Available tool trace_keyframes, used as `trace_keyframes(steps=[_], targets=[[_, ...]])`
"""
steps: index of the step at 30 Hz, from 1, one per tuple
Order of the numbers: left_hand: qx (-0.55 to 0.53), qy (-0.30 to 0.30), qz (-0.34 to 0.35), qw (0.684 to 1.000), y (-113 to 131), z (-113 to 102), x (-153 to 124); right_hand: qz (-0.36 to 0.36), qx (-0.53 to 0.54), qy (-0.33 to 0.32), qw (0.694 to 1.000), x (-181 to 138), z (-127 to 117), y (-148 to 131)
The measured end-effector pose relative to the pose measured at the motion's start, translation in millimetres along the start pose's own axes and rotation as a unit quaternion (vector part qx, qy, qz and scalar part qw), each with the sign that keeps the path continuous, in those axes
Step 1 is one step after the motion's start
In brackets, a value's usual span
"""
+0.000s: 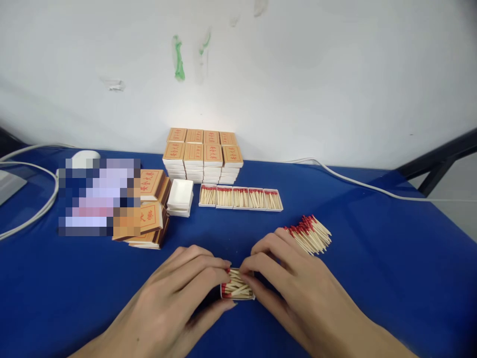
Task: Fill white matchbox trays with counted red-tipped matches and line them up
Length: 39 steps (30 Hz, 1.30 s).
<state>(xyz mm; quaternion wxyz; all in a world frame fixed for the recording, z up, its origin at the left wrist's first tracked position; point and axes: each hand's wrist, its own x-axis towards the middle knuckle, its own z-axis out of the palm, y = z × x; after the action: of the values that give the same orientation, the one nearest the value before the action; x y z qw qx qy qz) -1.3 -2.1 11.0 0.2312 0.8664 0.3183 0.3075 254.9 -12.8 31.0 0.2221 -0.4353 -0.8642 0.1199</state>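
A small white matchbox tray (237, 298) lies on the blue table in front of me, filled with red-headed matches (238, 285). My left hand (171, 293) grips the tray from its left side, thumb at the near edge and fingers at the far edge. From the right, my right hand (294, 278) has thumb and forefinger closed on the matches at the tray's right end. Most match heads in the tray point left. Just beyond my right hand lies a loose pile of matches (312, 236), partly hidden by its fingers.
Several filled match trays (274, 200) stand in a row. Beside them are stacked empty trays (181, 194), loose orange matchbox sleeves (151, 219) and stacked closed matchboxes (203, 155) near the wall. A blurred patch (100, 199) and white cables (346, 178) are also there.
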Motion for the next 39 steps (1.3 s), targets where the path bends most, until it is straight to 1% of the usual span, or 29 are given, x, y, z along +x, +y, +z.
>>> trace_keyframes(steps=[6, 12, 15, 17, 21, 23, 26, 31, 34, 36, 39], targets=[[0.004, -0.002, -0.025, 1.0, 2, 0, -3, 0.011, 0.046, -0.017, 0.999, -1, 2, -2], [-0.003, -0.011, -0.058, 0.998, 0, 0, -8, 0.015, 0.065, 0.012, 0.998, -1, 1, -2], [-0.022, -0.027, -0.072, 0.997, -1, -1, -7, 0.031, 0.092, -0.019, 0.995, 1, -2, -4], [-0.034, -0.039, -0.08, 0.995, 0, -2, -5, 0.043, 0.089, -0.029, 0.995, 2, -1, -5], [-0.046, -0.044, -0.091, 0.994, 2, -2, -4, 0.068, 0.077, -0.011, 0.995, 1, 3, -5], [-0.047, -0.05, -0.095, 0.993, 2, -2, -4, 0.071, 0.088, -0.017, 0.993, 0, 4, -5], [-0.045, -0.048, -0.09, 0.994, 1, -2, -5, 0.069, 0.107, -0.029, 0.991, 0, 3, -5], [-0.035, -0.062, -0.051, 0.996, 1, -5, -5, 0.062, 0.099, -0.007, 0.993, 0, 5, -2], [-0.014, -0.048, -0.042, 0.998, 0, -5, -8, 0.076, 0.102, -0.006, 0.992, -1, 7, -1], [0.006, -0.026, -0.039, 0.999, -1, -5, -11, 0.085, 0.109, -0.012, 0.99, -1, 6, -1], [0.027, 0.004, -0.044, 0.999, -2, -3, -13, 0.12, 0.13, -0.021, 0.984, 0, 1, -3]])
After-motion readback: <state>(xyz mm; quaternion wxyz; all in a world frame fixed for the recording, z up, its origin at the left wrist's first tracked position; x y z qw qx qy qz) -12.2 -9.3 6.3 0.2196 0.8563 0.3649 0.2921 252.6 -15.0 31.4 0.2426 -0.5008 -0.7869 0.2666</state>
